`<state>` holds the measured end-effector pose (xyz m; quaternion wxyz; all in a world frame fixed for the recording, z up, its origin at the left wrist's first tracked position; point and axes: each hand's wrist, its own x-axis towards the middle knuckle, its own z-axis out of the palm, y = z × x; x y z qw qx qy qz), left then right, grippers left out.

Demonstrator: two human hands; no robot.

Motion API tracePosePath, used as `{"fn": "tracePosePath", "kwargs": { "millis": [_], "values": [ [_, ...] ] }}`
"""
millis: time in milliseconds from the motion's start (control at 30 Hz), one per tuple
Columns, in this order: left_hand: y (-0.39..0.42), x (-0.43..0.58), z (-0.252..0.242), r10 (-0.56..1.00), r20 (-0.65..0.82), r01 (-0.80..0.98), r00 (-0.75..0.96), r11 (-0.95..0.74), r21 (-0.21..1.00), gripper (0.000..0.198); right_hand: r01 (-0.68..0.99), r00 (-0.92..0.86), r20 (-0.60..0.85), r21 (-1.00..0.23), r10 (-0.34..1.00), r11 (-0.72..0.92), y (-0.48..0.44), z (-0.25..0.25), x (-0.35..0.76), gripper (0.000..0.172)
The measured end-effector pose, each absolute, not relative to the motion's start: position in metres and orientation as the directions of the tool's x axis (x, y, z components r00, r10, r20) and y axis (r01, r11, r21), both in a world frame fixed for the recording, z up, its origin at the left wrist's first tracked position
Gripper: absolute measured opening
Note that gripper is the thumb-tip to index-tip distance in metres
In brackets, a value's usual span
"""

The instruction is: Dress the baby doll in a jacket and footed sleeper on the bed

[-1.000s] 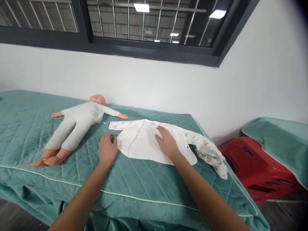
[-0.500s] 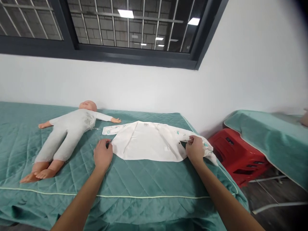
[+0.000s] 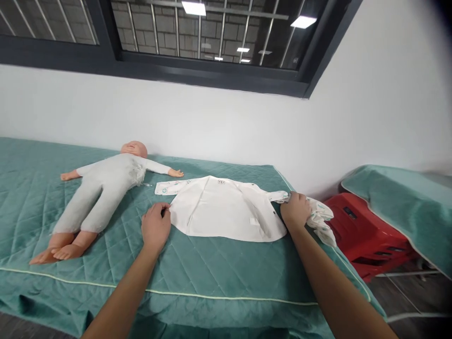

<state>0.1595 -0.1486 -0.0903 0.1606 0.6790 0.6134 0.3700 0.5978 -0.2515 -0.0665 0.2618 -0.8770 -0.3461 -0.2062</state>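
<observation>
A white baby shirt (image 3: 222, 212) with a printed trim lies spread flat, its inner side up and a small label at the neck. My left hand (image 3: 156, 227) is closed at the shirt's left edge, thumb and finger pinching the cloth. Around the bunched right part of the shirt, by the sleeve, my right hand (image 3: 295, 210) is closed; its fingertips are partly hidden. Crumpled patterned cloth (image 3: 320, 219) sticks out to the right of that hand. The left sleeve (image 3: 167, 188) points toward a baby doll (image 3: 109, 181), which lies on its back.
Beneath everything is a bed with a green quilted cover (image 3: 212, 268). A white wall (image 3: 212, 122) and a barred window (image 3: 212, 35) stand behind it. To the right are red plastic stools (image 3: 370, 235) and another green-covered surface (image 3: 406, 202).
My right hand has shifted from the shirt's right side edge up to the sleeve and gripped it, drawing the cloth rightward. My left hand stays at the left edge. The view has tilted slightly.
</observation>
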Motion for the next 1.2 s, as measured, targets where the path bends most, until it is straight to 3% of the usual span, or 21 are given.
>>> {"fn": "tracePosePath", "kwargs": {
  "millis": [167, 300, 467, 567, 667, 800, 867, 1000, 1200],
  "values": [
    [-0.149, 0.159, -0.09, 0.953, 0.303, 0.712, -0.013, -0.204, 0.672, 0.021, 0.721, 0.684, 0.584, -0.446, 0.437, -0.531, -0.257, -0.068, 0.609, 0.042],
    [-0.149, 0.159, -0.091, 0.952, 0.305, 0.711, -0.006, -0.211, 0.671, 0.021, 0.774, 0.629, 0.618, -0.439, 0.471, -0.457, -0.259, -0.072, 0.614, 0.045],
    [-0.147, 0.158, -0.092, 0.949, 0.314, 0.725, 0.004, -0.219, 0.653, 0.022, 0.811, 0.584, 0.615, -0.428, 0.529, -0.399, -0.259, -0.077, 0.617, 0.028],
    [-0.145, 0.157, -0.095, 0.952, 0.307, 0.724, 0.006, -0.216, 0.655, 0.021, 0.817, 0.577, 0.607, -0.425, 0.547, -0.39, -0.258, -0.076, 0.614, 0.028],
    [-0.143, 0.156, -0.098, 0.953, 0.303, 0.726, -0.004, -0.205, 0.656, 0.022, 0.827, 0.562, 0.572, -0.38, 0.597, -0.415, -0.256, -0.074, 0.602, 0.03],
    [-0.142, 0.155, -0.1, 0.957, 0.29, 0.734, -0.017, -0.185, 0.654, 0.022, 0.838, 0.534, 0.501, -0.211, 0.68, -0.503, -0.255, -0.072, 0.583, 0.038],
    [-0.142, 0.155, -0.099, 0.963, 0.27, 0.745, -0.022, -0.164, 0.647, 0.022, 0.849, 0.513, 0.495, -0.171, 0.702, -0.5, -0.256, -0.071, 0.58, 0.033],
    [-0.143, 0.155, -0.098, 0.963, 0.267, 0.743, -0.029, -0.157, 0.65, 0.023, 0.831, 0.556, 0.557, -0.362, 0.617, -0.422, -0.259, -0.072, 0.593, 0.021],
    [-0.144, 0.155, -0.098, 0.962, 0.271, 0.745, -0.028, -0.16, 0.647, 0.023, 0.77, 0.638, 0.625, -0.527, 0.451, -0.36, -0.264, -0.072, 0.608, 0.027]
  ]
}}
